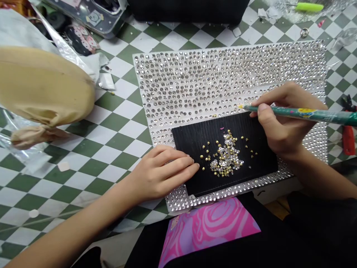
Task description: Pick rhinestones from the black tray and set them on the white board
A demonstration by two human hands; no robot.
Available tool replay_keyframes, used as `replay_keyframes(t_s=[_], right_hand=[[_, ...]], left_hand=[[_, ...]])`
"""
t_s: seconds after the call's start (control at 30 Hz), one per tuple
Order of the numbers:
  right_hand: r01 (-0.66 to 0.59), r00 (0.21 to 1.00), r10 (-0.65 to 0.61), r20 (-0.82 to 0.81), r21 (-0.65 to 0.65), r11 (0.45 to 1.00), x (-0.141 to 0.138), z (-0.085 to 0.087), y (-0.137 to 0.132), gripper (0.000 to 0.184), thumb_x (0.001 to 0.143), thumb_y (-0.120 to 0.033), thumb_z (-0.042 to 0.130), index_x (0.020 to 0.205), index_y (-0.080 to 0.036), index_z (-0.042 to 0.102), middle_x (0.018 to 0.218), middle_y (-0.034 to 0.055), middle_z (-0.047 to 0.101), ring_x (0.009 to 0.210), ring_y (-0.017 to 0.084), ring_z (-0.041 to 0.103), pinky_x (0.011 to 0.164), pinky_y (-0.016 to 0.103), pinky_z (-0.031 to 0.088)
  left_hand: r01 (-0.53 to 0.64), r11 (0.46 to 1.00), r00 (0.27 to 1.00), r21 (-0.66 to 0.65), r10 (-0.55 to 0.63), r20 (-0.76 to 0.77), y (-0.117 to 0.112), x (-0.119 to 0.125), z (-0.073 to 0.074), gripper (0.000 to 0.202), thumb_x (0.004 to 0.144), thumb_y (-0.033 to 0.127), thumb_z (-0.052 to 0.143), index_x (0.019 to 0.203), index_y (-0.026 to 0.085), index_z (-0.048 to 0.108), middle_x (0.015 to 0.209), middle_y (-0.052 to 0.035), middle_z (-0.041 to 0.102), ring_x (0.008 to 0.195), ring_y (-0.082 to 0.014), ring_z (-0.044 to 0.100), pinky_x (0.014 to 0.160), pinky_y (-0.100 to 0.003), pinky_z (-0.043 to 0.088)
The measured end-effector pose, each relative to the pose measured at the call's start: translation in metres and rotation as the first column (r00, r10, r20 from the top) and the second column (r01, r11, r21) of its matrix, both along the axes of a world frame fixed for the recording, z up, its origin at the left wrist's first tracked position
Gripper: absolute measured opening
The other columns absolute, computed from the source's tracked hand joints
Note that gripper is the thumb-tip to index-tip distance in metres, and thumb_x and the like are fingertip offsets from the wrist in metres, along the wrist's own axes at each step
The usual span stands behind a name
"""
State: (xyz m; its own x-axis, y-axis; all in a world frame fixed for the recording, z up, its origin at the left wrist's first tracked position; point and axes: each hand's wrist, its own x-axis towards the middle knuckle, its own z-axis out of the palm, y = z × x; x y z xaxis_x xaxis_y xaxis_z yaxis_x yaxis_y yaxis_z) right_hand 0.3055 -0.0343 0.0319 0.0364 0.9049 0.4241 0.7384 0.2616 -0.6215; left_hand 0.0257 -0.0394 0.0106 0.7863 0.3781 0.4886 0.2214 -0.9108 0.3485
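My right hand [287,119] grips a green pen-shaped tool [312,114], its yellowish tip touching or just above the rhinestone-covered white sheet [178,108]. Under that hand lies the right end of a black ribbed board [259,156], which rests on the sheet. Loose rhinestones [227,158], some silver and some gold-backed, sit heaped on the board's middle. My left hand [164,171] lies flat at the board's left edge, fingers stretched out over it. Rows of rhinestones cover most of the sheet, with a bare white strip near the tip.
A tan knotted bundle [47,89] rests on the left of the checkered tablecloth [117,123]. At the back are a phone-like case [100,18], a black object [189,11] and a lime-green handled tool [309,6]. A red-handled tool [348,139] lies at the right edge.
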Motion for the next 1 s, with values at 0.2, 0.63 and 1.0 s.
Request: replay_keyframes(t_s=[0.2,0.63,1.0], right_hand=[[-0.050,0.998,0.050,-0.025,0.024,0.998,-0.0025,0.0016,0.0027,0.012,0.077,-0.015,0.060,0.071,-0.025,0.061,0.064,-0.0027,0.061,0.055,0.013,0.056,0.053,0.031,0.041],[0.066,0.998,-0.065,-0.026,0.072,0.995,-0.0002,-0.0024,0.0019,0.010,0.079,-0.019,0.060,0.072,-0.023,0.065,0.066,0.0003,0.062,0.056,0.015,0.059,0.053,0.033,0.044],[0.011,0.999,-0.012,0.045,0.033,0.999,-0.0024,0.0010,0.0058,0.013,0.078,-0.016,0.059,0.069,-0.025,0.059,0.062,-0.0013,0.060,0.055,0.014,0.054,0.052,0.032,0.043]], left_hand=[[0.003,1.000,1.000,0.000,-0.003,-0.004,-0.0002,-0.0002,0.0005,0.018,0.094,0.013,0.047,0.097,0.015,0.065,0.087,0.0004,0.071,0.085,-0.0112,0.060,0.076,-0.028,0.046],[0.003,1.000,1.000,0.004,-0.003,-0.004,-0.0003,-0.0006,-0.0002,0.018,0.094,0.013,0.048,0.097,0.015,0.066,0.086,-0.0002,0.070,0.086,-0.0116,0.059,0.076,-0.027,0.046],[-0.008,1.000,1.000,0.012,0.008,-0.010,-0.0014,-0.0003,0.0001,0.019,0.094,0.014,0.046,0.097,0.016,0.065,0.085,0.0006,0.071,0.084,-0.0102,0.060,0.076,-0.026,0.047]])
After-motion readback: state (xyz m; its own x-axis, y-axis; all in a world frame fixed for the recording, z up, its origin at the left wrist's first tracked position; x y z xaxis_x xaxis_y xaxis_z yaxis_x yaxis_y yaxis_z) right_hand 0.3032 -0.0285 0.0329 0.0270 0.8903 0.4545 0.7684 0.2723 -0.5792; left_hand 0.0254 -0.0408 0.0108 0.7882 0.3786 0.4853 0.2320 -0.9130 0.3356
